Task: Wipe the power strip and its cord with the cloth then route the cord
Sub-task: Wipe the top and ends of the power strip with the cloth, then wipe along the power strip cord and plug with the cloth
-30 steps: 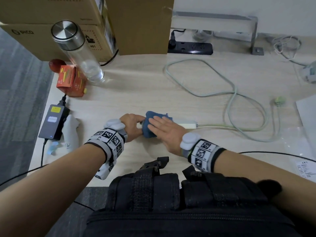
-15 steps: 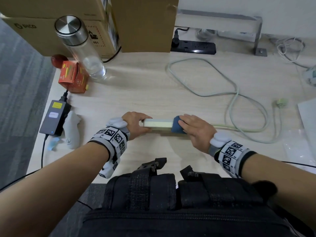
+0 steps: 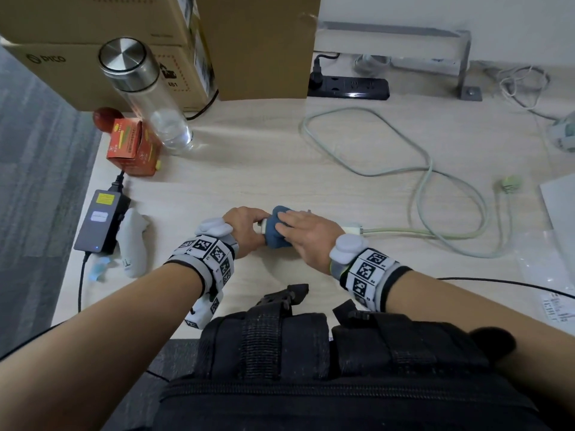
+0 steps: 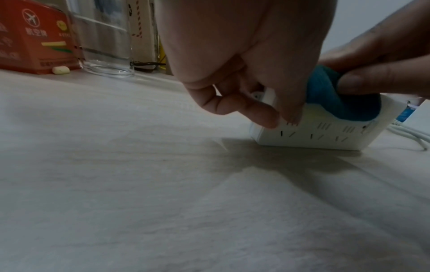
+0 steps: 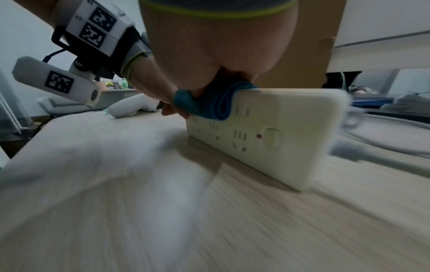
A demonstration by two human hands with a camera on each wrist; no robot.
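Observation:
The white power strip (image 4: 325,134) stands on its long edge on the desk (image 3: 280,169), sockets facing me. My left hand (image 3: 255,223) grips its left end between thumb and fingers (image 4: 267,115). My right hand (image 3: 289,221) grips the blue cloth (image 3: 277,231) wrapped over the strip's top edge, right beside the left hand. In the right wrist view the cloth (image 5: 209,105) covers the strip's (image 5: 279,139) far end, and the switch end is bare. The pale green cord (image 3: 420,233) leaves the strip's right end, loops across the desk and ends in a plug (image 3: 508,183).
At the back left stand cardboard boxes (image 3: 93,57), a glass bottle (image 3: 146,98) and an orange carton (image 3: 132,147). A black power strip (image 3: 348,87) lies at the back. A power adapter (image 3: 99,220) and a white controller (image 3: 133,244) lie to the left. Papers (image 3: 560,206) are on the right.
My right hand slid the cloth along the strip to its right part and has now brought it back to the left end. The left hand kept its hold.

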